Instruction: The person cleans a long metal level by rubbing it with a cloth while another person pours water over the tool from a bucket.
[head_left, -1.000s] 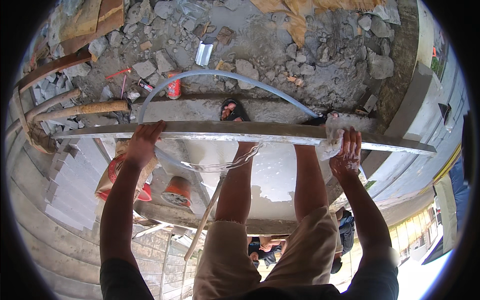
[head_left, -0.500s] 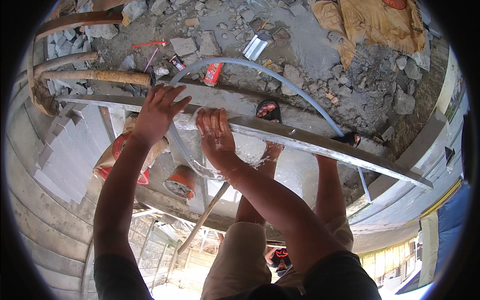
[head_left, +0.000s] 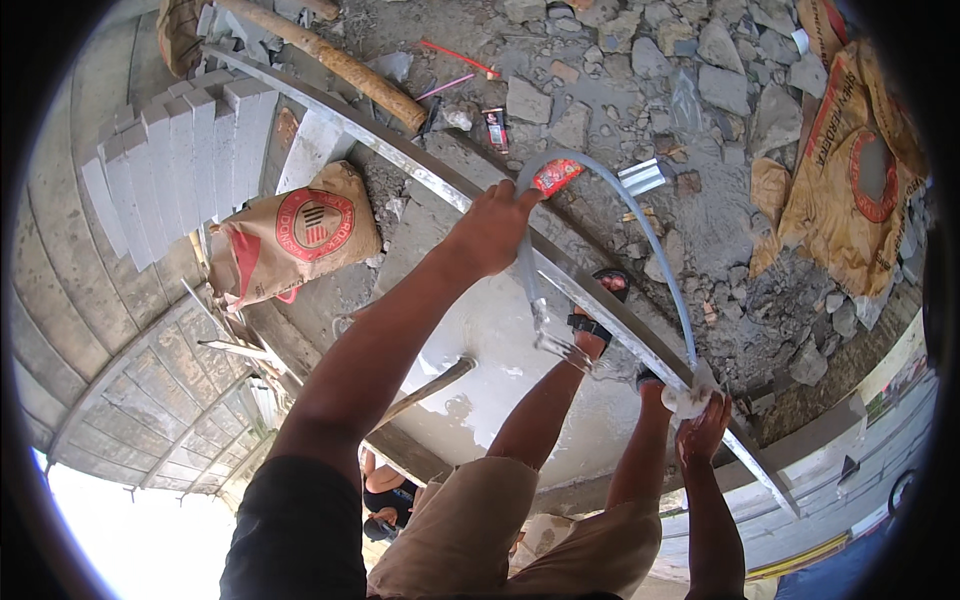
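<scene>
A long, straight, wet metal bar [head_left: 440,185] runs slantwise from upper left to lower right in front of me. My left hand [head_left: 490,238] is closed round a translucent hose [head_left: 645,235] at the bar's middle. Water [head_left: 580,358] runs from the hose's end below that hand. Near the bar's lower right end, my right hand [head_left: 703,430] presses a wet, whitish crumpled wad [head_left: 690,395], cloth or plastic, onto the bar. Its fingers are partly hidden by the wad. Beneath lies a wet, smooth grey slab [head_left: 450,345].
A paper cement sack [head_left: 325,235] and stacked grey blocks [head_left: 190,160] stand at left. A wooden pole [head_left: 335,65] lies beyond, with rubble [head_left: 725,90] and torn sacks [head_left: 870,190] at far right. A stick handle [head_left: 425,392] juts up near my legs. Another person [head_left: 390,500] is behind.
My right hand has slid the wad along the bar to its right end. The left hand has moved right with the hose, and my view has turned, so the bar slants more.
</scene>
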